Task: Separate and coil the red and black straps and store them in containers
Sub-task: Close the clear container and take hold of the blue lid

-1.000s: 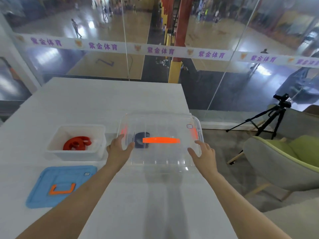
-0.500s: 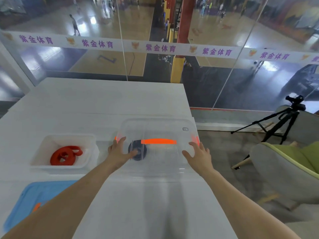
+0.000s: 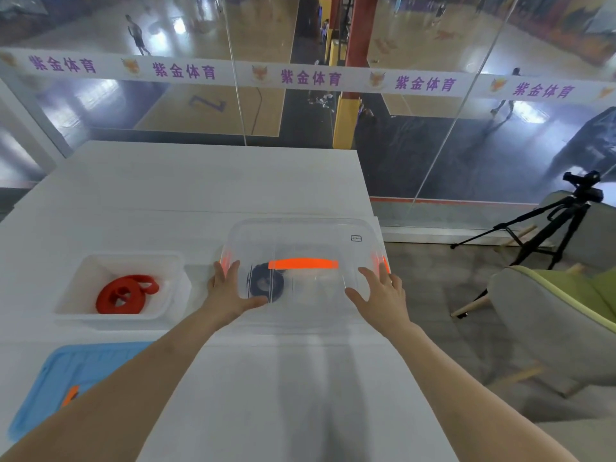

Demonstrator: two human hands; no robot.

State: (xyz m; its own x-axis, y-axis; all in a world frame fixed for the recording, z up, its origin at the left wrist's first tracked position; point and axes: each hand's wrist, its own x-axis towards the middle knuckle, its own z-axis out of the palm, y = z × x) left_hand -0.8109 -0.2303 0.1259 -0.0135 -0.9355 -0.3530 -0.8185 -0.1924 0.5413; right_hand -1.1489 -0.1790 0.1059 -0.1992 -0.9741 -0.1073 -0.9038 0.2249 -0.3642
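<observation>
White table, glass wall (court beyond), green armchair, tripod

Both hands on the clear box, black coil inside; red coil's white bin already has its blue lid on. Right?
No: head view shows the white bin open, red coil exposed; the blue lid lies on the table nearer the person. Rest holds.

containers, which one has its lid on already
The clear container on the right, holding the black strap, has its clear lid on. The white container with the red strap stands open.
</observation>
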